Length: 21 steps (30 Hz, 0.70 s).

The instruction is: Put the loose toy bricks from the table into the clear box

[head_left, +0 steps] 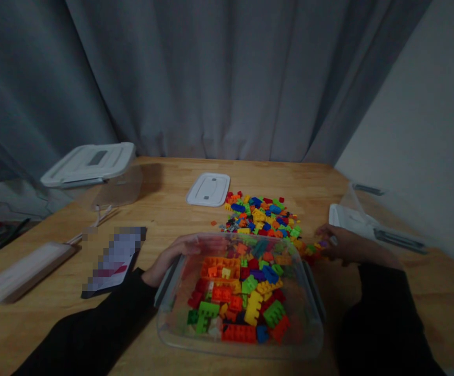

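In front of me stands a clear plastic box (305, 337) with grey side latches, partly filled with colourful building bricks (250, 282). My left hand (179, 253) is closed on its far left corner, the fingers running along the far wall. Beyond the box, a loose heap of building bricks (266, 214) in many colours and sizes lies on the table. At the heap's right edge my right hand (338, 244) is low over the table, fingers curled around several small bricks (319, 245), one of them purple. Its exact hold is dim and partly hidden.
A white lid (209, 189) lies flat behind the heap. On the left are a lidded clear box (93, 167), a tablet-like device (115, 261) and a long white object (26, 271) with a cable. Another clear box (391, 224) lies tipped at right. A grey curtain (227, 78) hangs behind the wooden table (164, 172).
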Available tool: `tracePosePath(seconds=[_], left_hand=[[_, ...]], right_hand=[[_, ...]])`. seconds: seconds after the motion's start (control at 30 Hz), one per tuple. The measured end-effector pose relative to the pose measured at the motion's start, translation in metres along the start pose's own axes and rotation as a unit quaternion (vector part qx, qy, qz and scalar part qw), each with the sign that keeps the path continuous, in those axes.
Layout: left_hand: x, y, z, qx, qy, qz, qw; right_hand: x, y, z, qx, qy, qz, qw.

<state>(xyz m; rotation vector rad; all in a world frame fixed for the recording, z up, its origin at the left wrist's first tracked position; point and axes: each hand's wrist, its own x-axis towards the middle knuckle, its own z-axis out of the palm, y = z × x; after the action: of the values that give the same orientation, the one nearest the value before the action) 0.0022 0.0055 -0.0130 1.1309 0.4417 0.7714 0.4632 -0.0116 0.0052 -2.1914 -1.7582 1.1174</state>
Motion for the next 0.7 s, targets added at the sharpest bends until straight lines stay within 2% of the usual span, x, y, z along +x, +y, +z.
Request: tracePosePath(seconds=[0.13,0.27,0.37,0.47,0.53,0.6,0.7], left_hand=[[0.000,0.000,-0.001,0.005,-0.010,0.009,1.000],[-0.001,0.000,0.000,-0.001,0.000,0.003,1.000],[-0.001,0.001,0.003,-0.005,0.020,-0.009,1.000],[-0.002,0.005,0.008,-0.002,0.023,-0.013,1.000],[-0.002,0.009,0.012,-0.001,0.027,-0.009,1.000],[-0.003,0.011,0.014,0.002,0.035,-0.011,0.999],[-0.004,0.013,0.014,0.006,0.041,-0.015,0.999]], right_hand=[[-0.005,-0.002,0.000,0.010,-0.016,0.014,1.000],[0.007,0.002,0.005,0.013,0.012,-0.050,0.999],[0.021,0.000,0.011,-0.010,0.049,-0.126,0.991],[0.032,-0.006,0.016,-0.045,0.104,-0.220,0.969],[0.039,-0.007,0.019,-0.054,0.132,-0.259,0.955],[0.046,-0.002,0.022,-0.056,0.158,-0.277,0.946],[0.057,0.009,0.022,-0.057,0.203,-0.263,0.941]])
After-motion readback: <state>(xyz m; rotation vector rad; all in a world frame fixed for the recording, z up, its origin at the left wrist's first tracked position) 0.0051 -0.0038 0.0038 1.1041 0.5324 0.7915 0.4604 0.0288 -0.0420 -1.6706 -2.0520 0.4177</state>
